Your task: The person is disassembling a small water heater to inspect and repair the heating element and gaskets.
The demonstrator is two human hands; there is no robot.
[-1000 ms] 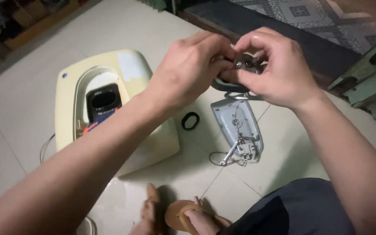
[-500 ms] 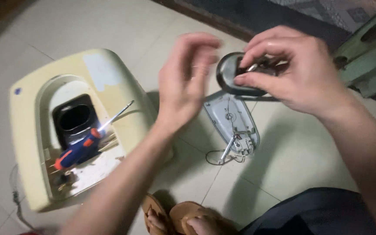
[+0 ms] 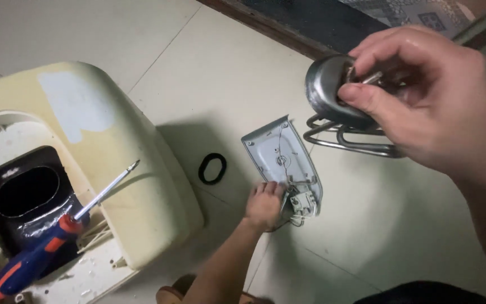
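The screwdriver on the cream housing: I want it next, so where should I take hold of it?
Grip the screwdriver by its blue-and-orange handle, coming from above at the lower left. The handle lies nearer you, thick and exposed, while the thin metal shaft points up and right over the cream housing.

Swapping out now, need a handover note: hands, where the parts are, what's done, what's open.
Right hand: raised, fingers pinched on the round metal disc with its looped heating coil, held clear of the floor.
Left hand: down on the tiled floor, fingertips on the lower end of the grey cover plate, by its small wired connector. Whether it has a grip on anything cannot be told.
Black rubber ring: loose on the floor, left of the plate.
Cream housing: opened, lying on the floor; blue and orange screwdriver rests in it.
Done: coil and plate are out of the housing.
Open: all parts separate, nothing refitted.
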